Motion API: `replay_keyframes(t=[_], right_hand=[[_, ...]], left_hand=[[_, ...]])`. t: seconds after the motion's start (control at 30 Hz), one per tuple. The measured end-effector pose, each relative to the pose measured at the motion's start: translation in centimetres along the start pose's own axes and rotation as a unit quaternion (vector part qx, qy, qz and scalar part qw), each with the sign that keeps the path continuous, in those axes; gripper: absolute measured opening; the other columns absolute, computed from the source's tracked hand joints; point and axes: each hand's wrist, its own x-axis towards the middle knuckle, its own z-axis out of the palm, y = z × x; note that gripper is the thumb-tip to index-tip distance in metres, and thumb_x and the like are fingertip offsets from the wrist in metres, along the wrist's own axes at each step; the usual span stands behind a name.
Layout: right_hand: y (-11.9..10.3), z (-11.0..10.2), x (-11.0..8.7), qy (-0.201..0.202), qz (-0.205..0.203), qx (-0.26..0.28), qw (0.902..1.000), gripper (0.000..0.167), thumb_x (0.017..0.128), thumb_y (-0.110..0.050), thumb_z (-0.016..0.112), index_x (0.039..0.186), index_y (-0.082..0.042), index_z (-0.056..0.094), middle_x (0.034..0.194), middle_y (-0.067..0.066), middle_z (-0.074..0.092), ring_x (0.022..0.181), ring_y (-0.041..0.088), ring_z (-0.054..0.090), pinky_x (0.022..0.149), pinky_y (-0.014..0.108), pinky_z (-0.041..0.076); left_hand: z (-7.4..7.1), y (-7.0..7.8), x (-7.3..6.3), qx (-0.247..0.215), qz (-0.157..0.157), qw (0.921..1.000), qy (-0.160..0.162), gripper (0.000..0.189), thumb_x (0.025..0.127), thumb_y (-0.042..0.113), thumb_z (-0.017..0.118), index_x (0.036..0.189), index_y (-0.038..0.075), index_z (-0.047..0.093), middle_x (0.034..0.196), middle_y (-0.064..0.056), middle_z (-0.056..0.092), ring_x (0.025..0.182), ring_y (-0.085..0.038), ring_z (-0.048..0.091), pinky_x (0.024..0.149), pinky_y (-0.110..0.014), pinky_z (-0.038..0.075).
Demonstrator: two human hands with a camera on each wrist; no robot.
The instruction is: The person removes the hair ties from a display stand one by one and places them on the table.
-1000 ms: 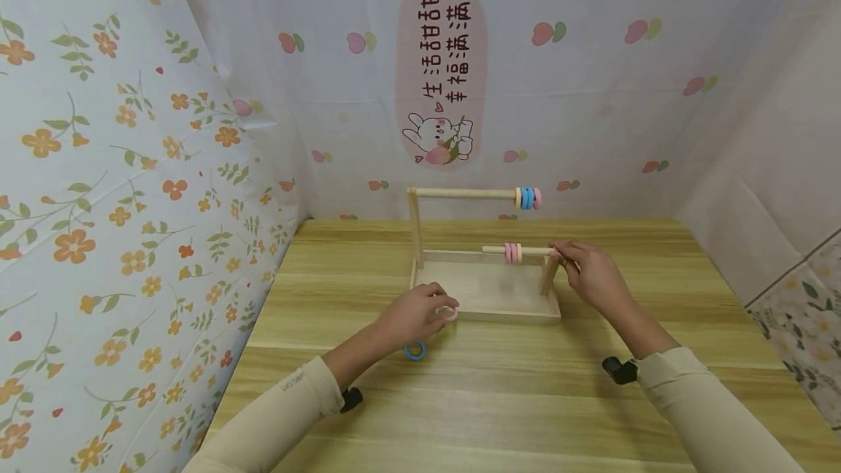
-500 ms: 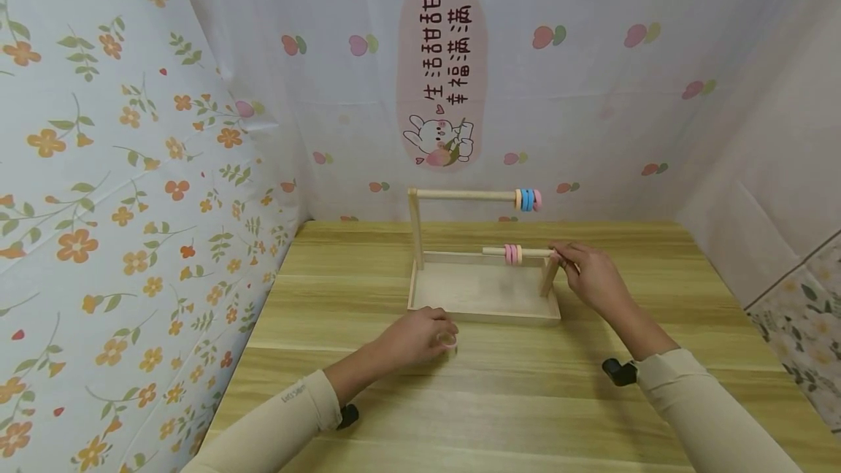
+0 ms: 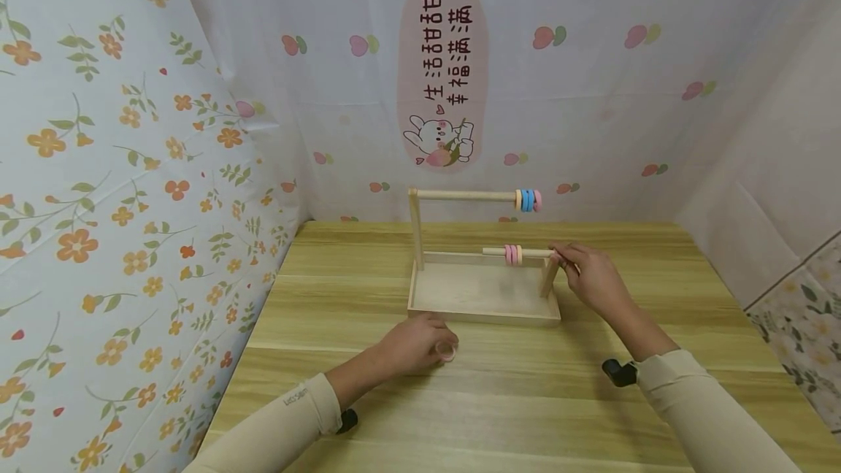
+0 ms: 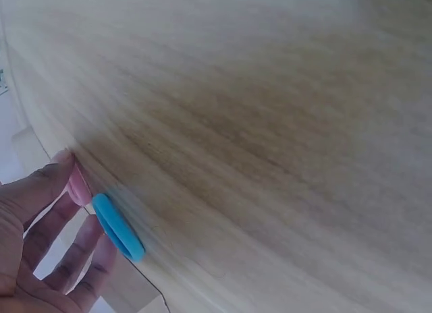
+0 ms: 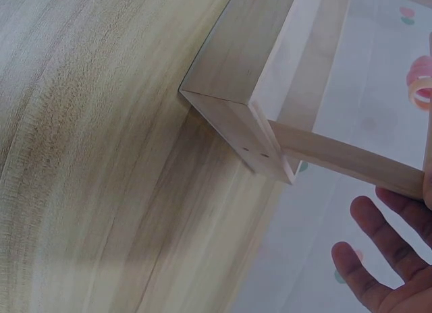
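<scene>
My left hand [image 3: 415, 345] is low over the table in front of the wooden rack [image 3: 482, 317]. Its thumb and index finger pinch a pink ring [image 4: 79, 186]. Right beside that ring, at the other fingertips, a blue ring [image 4: 120, 226] shows in the left wrist view; the hand hides it in the head view. My right hand [image 3: 594, 277] grips the rack where the short post [image 5: 344, 154] meets the lower dowel [image 3: 535, 252], its remaining fingers loosely spread. Pink and orange rings [image 3: 512, 255] sit around that dowel.
Orange, blue and pink rings [image 3: 527, 200] hang near the free right end of the upper dowel [image 3: 466, 195], which a tall post [image 3: 417, 228] carries at left. A patterned cloth [image 3: 328, 108] stands behind the table [image 3: 525, 400]; another covers the left side.
My left hand has moved toward me from the tray's front edge with the pink ring, over the blue ring, which it now covers in the head view. My right hand has stayed put.
</scene>
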Motion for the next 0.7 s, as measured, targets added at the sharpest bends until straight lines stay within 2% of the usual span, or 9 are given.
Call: replay_keyframes(t=[0.13, 0.27, 0.4, 0.57, 0.7], right_hand=[[0.0, -0.1, 0.0, -0.005, 0.006, 0.002, 1.0, 0.033, 0.103, 0.0, 0.075, 0.135, 0.008, 0.074, 0.114, 0.028, 0.079, 0.089, 0.047, 0.077, 0.078, 0.064, 0.063], [0.0, -0.2, 0.0, -0.01, 0.007, 0.002, 0.9999, 0.033, 0.103, -0.001, 0.075, 0.136, 0.007, 0.074, 0.113, 0.027, 0.079, 0.09, 0.046, 0.077, 0.079, 0.064, 0.063], [-0.1, -0.3, 0.1, -0.011, 0.008, 0.002, 0.9999, 0.034, 0.104, -0.001, 0.074, 0.137, 0.007, 0.074, 0.114, 0.027, 0.079, 0.089, 0.046, 0.077, 0.079, 0.063, 0.063], [0.0, -0.3, 0.0, -0.009, 0.005, -0.004, 0.9999, 0.033, 0.103, -0.001, 0.075, 0.136, 0.007, 0.074, 0.114, 0.028, 0.079, 0.082, 0.042, 0.076, 0.074, 0.061, 0.063], [-0.1, -0.3, 0.0, -0.012, 0.007, -0.006, 0.9999, 0.033, 0.104, -0.003, 0.075, 0.136, 0.007, 0.074, 0.113, 0.028, 0.079, 0.08, 0.039, 0.075, 0.072, 0.059, 0.062]], left_hand=[[0.2, -0.1, -0.1, 0.005, -0.004, 0.9999, -0.009, 0.029, 0.101, 0.029, 0.084, 0.128, 0.019, 0.081, 0.128, 0.003, 0.081, 0.126, -0.022, 0.072, 0.103, -0.033, 0.063], [-0.2, 0.0, -0.1, -0.023, -0.034, 0.9991, -0.002, 0.035, 0.106, 0.031, 0.078, 0.139, 0.02, 0.076, 0.138, 0.002, 0.077, 0.133, -0.021, 0.07, 0.11, -0.038, 0.061], [-0.9, 0.2, 0.2, -0.08, -0.06, 0.994, 0.045, 0.037, 0.108, 0.031, 0.074, 0.143, 0.018, 0.074, 0.137, 0.0, 0.077, 0.128, -0.02, 0.073, 0.107, -0.039, 0.062], [-2.0, 0.0, 1.2, -0.134, -0.057, 0.9826, 0.116, 0.033, 0.108, 0.027, 0.076, 0.138, 0.013, 0.076, 0.127, -0.006, 0.08, 0.115, -0.024, 0.077, 0.095, -0.036, 0.065], [-2.6, -0.5, 2.3, -0.157, -0.07, 0.9743, 0.145, 0.033, 0.107, 0.027, 0.076, 0.137, 0.013, 0.076, 0.128, -0.007, 0.079, 0.113, -0.026, 0.078, 0.093, -0.036, 0.066]])
